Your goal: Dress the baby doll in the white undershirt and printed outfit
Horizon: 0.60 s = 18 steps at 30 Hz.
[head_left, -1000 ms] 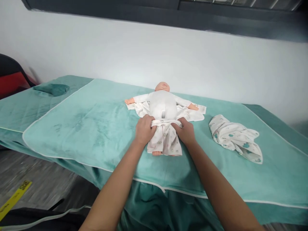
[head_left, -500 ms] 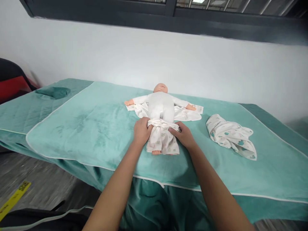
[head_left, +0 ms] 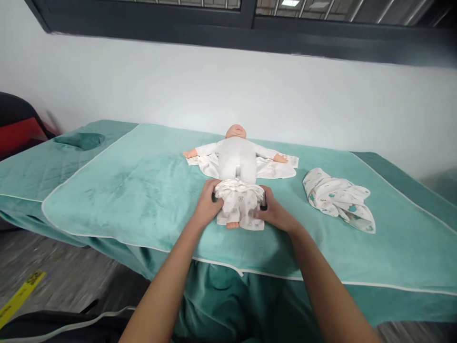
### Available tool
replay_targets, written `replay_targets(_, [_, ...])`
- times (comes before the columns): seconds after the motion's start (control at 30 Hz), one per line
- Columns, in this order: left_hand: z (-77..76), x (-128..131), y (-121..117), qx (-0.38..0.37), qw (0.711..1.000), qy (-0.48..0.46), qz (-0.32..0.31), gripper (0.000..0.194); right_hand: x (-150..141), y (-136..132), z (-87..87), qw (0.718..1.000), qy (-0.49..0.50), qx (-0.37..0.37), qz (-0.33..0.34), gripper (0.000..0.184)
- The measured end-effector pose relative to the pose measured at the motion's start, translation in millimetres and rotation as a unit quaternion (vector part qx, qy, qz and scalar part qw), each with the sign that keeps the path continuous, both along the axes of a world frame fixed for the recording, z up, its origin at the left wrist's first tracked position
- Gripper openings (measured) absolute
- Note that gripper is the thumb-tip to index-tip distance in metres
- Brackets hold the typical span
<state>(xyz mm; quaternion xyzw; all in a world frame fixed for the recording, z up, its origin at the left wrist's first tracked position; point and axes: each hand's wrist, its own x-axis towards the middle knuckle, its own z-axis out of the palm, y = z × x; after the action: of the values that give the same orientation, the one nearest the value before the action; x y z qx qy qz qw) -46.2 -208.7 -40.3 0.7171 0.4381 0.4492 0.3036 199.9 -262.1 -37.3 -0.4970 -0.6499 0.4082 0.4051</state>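
A baby doll (head_left: 232, 157) with a white cloth body lies on its back, arms spread, on an unfastened white printed baby top (head_left: 278, 168). Small printed baby trousers (head_left: 240, 205) are over its lower legs, the waistband bunched below the crotch. One foot shows at the left leg opening; the other is hidden. My left hand (head_left: 208, 202) holds the left side of the trousers, thumb in front and fingers curled at the edge. On the right side, my right hand (head_left: 273, 209) grips the cloth the same way, slightly blurred.
A crumpled white cloth with green prints (head_left: 337, 197) lies to the right. The green padded bed cover (head_left: 135, 190) has a face hole (head_left: 80, 141) at the far left. Behind it stand a white wall and a dark window frame. A black and red chair is at left.
Both hands have shifted from pinching the bunched waistband to the sides of the trousers, a little lower. The waistband looks looser and the doll lies as before.
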Motion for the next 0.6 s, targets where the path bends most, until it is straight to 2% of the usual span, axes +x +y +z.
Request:
replay_targets(0.1, [2.1, -9, -12, -0.029, 0.998, 0.012, -0.063, 0.054, -1, -18, -4.0, 0.997, -0.058, 0.033, 0.028, 0.120])
replay_targets(0.17, [5.7, -13, -18, -0.046, 0.995, 0.029, -0.088, 0.057, -3, -25, -9.0, 0.992, -0.105, 0.075, 0.006, 0.126])
replay_targets(0.33, [13.8, -18, -30, -0.070, 0.988, 0.057, -0.125, 0.058, -9, -27, -16.4, 0.981, -0.132, 0.138, -0.040, 0.108])
replay_targets(0.5, [18.2, -24, -53, -0.077, 0.985, 0.064, -0.142, 0.065, -11, -30, -17.0, 0.984, -0.107, 0.135, -0.042, 0.095])
replay_targets(0.6, [15.5, -22, -64, -0.081, 0.984, 0.064, -0.147, 0.074, -12, -31, -17.4, 0.985, -0.092, 0.136, -0.043, 0.088])
